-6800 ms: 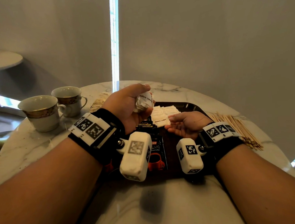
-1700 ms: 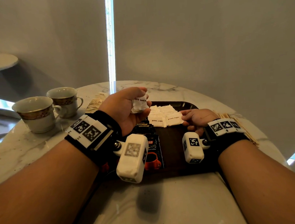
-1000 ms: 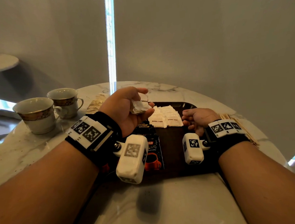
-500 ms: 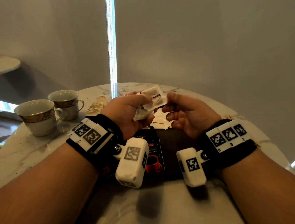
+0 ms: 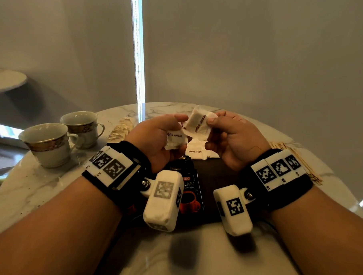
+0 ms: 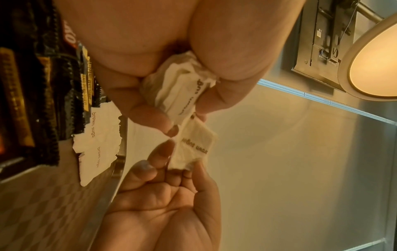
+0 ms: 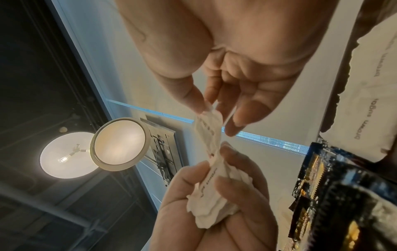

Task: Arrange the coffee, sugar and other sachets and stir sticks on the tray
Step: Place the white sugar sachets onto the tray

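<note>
My left hand grips a bunch of white brown sugar sachets above the dark tray. One brown sugar sachet sticks up from the bunch, and my right hand pinches its edge between thumb and fingers. In the left wrist view the pinched sachet hangs just past the bunch. More brown sugar sachets lie on the tray's far part, and black coffee sachets lie at its near left. Stir sticks lie on the table right of the tray.
Two cups stand at the left of the round marble table. A pile of pale sachets lies behind my left hand, off the tray. A grey wall stands close behind the table.
My right hand has risen from the tray to my left hand and taken hold of one sachet from the bunch, drawing it up and to the right.
</note>
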A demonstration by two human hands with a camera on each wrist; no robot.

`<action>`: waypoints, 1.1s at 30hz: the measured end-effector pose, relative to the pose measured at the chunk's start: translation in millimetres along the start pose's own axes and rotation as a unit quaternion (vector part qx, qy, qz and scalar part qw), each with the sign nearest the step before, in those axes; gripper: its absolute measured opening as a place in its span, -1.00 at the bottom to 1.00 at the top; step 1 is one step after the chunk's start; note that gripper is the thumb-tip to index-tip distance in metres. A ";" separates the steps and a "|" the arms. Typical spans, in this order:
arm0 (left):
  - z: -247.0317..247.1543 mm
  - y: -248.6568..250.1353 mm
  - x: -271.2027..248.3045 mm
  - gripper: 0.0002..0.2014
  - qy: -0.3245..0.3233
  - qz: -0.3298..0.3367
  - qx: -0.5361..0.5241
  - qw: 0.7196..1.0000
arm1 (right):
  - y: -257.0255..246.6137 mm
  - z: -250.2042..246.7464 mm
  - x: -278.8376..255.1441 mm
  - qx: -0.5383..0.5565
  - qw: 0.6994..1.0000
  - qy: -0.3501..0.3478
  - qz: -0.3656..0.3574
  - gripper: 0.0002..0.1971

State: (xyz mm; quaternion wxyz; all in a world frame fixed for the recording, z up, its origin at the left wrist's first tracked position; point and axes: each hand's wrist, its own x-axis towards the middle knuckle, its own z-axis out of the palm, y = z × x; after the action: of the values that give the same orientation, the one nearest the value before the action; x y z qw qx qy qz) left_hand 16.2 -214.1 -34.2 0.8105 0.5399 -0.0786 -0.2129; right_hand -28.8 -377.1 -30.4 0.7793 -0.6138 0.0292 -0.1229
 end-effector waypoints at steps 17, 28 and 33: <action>4.2 -1.7 -0.9 -0.88 -0.038 0.019 0.017 0.999 | 6.2 2.6 0.8 0.016 1.000 0.001 -0.025 -0.88; 2.8 -1.4 0.1 -0.84 -0.009 0.017 0.010 1.000 | 10.0 -4.1 6.8 -0.033 0.999 0.023 -0.029 -0.94; 2.9 -1.7 0.8 -0.97 -0.005 0.017 0.015 1.000 | 11.5 -5.5 6.5 -0.062 0.998 -0.002 -0.015 -0.92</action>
State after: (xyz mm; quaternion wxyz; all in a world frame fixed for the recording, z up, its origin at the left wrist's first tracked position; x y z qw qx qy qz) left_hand 15.5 -217.4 -34.7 0.8052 0.5499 -0.0951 -0.2005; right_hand -21.8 -381.4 -42.2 0.7378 -0.6616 0.0264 -0.1311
